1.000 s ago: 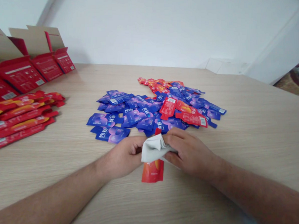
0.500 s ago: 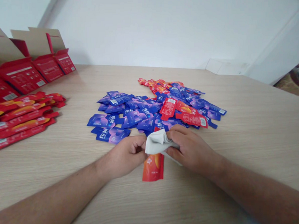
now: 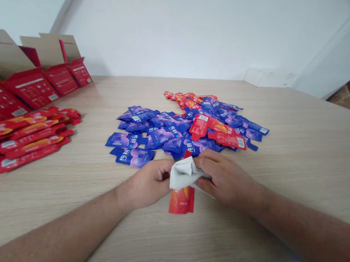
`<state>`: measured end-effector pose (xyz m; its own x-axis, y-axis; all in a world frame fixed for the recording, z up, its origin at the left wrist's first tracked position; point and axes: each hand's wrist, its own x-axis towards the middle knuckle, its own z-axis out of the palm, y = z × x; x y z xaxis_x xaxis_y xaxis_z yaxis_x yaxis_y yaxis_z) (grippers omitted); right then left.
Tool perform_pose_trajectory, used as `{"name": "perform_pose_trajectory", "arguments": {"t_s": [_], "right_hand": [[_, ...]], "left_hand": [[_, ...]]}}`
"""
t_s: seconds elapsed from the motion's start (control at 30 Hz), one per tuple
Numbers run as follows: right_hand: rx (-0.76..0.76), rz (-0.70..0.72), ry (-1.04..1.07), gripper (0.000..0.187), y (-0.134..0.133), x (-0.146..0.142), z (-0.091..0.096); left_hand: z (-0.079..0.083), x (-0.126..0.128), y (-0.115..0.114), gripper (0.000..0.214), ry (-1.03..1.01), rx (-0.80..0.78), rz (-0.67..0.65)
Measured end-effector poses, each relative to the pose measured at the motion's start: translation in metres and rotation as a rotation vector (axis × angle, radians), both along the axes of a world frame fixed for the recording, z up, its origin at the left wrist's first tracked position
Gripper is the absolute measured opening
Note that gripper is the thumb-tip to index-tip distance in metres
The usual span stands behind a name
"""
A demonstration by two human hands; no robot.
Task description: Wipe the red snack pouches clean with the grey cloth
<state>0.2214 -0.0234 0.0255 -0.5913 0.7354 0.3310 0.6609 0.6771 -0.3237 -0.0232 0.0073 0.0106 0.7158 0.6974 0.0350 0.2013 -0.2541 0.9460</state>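
Observation:
Between my hands is a red-orange sachet (image 3: pixel 181 203), its lower end hanging toward me and a red tip showing above. My left hand (image 3: pixel 150 183) is closed on the sachet's left side; its fingertips are partly hidden. A folded white cloth (image 3: pixel 182 173) covers the sachet's middle, pinched in my right hand (image 3: pixel 227 179). Just beyond my hands lies a loose pile of blue-purple sachets (image 3: pixel 163 135), with several red sachets (image 3: pixel 226 139) on top and more at its back.
Open red cardboard boxes (image 3: pixel 32 87) with raised flaps stand in a row at the back left. In front of them is a stack of red sachets (image 3: pixel 34 134). The wooden table (image 3: pixel 305 151) meets a white wall (image 3: pixel 187 36) at the back.
The cloth has slid slightly down over the red-orange sachet, hiding more of its front and baring the red tip above. The whole view has shifted a little; both hands keep their hold.

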Motion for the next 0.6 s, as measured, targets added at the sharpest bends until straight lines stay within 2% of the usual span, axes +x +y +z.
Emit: {"name": "perform_pose_trajectory", "arguments": {"t_s": [0.13,0.3,0.47,0.6], "right_hand": [[0.016,-0.115,-0.001,0.009,0.0004,0.0015,0.0002],[0.0,0.02,-0.027,0.014,-0.004,-0.0018,0.0012],[0.042,-0.132,-0.017,0.008,-0.0017,0.0,0.0004],[-0.006,0.0,-0.027,0.012,-0.0027,-0.0004,0.0001]], "left_hand": [[-0.006,-0.0029,0.0004,0.009,0.023,0.051,0.085],[-0.0069,-0.0025,-0.0008,0.011,0.004,0.028,0.015],[-0.0026,-0.0017,-0.0009,0.009,0.028,0.059,0.077],[-0.0025,-0.0013,-0.0012,0.012,-0.013,0.001,-0.01]]}}
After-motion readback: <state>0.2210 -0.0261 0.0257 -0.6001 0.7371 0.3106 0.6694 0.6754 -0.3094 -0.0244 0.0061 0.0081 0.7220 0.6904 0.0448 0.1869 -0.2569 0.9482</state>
